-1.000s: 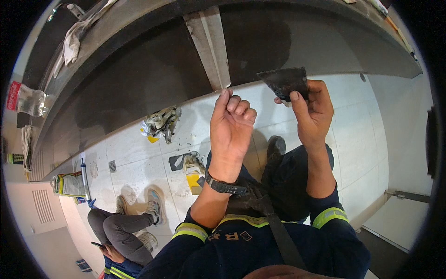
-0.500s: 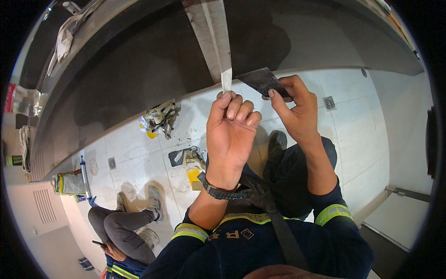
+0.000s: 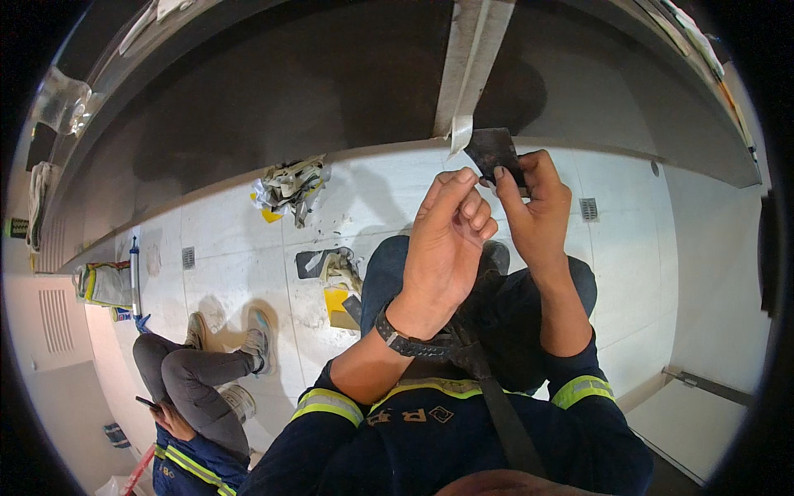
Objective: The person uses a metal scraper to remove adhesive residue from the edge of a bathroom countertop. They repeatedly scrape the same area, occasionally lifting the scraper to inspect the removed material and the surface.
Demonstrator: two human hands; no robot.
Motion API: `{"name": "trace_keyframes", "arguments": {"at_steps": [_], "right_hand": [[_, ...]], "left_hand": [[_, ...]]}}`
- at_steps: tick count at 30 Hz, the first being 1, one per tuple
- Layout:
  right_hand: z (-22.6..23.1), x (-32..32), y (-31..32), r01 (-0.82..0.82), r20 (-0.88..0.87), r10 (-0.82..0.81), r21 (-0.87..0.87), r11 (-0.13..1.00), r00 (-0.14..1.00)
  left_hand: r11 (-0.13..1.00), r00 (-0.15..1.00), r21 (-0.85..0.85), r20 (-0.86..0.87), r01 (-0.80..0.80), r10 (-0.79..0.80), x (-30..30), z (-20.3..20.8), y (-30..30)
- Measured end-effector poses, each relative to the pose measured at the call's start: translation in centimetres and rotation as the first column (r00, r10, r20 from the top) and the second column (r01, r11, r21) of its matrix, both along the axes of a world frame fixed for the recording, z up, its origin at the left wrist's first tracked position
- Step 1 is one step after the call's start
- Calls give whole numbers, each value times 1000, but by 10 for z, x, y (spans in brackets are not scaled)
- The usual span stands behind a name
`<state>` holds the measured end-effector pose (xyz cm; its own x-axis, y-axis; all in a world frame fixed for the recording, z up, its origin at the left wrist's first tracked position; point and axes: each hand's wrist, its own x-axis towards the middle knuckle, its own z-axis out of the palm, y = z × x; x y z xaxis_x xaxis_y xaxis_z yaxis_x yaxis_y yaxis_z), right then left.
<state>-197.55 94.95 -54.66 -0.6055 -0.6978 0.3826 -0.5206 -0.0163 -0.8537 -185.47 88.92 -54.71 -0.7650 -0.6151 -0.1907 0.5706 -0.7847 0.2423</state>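
My right hand [image 3: 536, 217] grips a thin dark square scraper blade [image 3: 493, 154], thumb on its face and fingers behind. Close to its lower left corner is my left hand [image 3: 447, 244], thumb and fingers curled together. A small whitish bit shows between the left fingertips and the blade; what those fingers pinch, if anything, is unclear. Above, a pale strip of tape [image 3: 473, 66] runs down the dark panel. Its loose lower end [image 3: 460, 135] curls off the panel's bottom edge, beside the blade's upper left corner and apart from my left fingers.
Crumpled used tape and scraps [image 3: 291, 186] lie on the white tiled floor [image 3: 240, 256], with a dark flat pad [image 3: 318, 263] and a yellow piece [image 3: 335, 302] nearer. At left, another person [image 3: 194, 388] sits holding a phone [image 3: 148, 403], near a sealant gun [image 3: 135, 273]. A floor drain [image 3: 588, 209] is at right.
My left hand has let go of the tape's end and moved down and right toward the blade. The blade has turned and lowered slightly. The whole view has shifted, with the panel strip now further right.
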Motion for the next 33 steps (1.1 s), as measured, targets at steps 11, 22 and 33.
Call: {"name": "trace_keyframes", "arguments": {"at_steps": [11,22,33], "right_hand": [[11,-13,11,-133,363,157,-91,987,919],[17,-23,17,-29,285,88,-206,978,955],[16,-25,20,-56,278,120,-228,972,953]], "left_hand": [[993,993,-57,57,-100,103,-15,-17,-19],[991,991,10,22,-134,134,-24,-17,-26],[989,994,106,-6,-107,108,-24,-10,-31]]}}
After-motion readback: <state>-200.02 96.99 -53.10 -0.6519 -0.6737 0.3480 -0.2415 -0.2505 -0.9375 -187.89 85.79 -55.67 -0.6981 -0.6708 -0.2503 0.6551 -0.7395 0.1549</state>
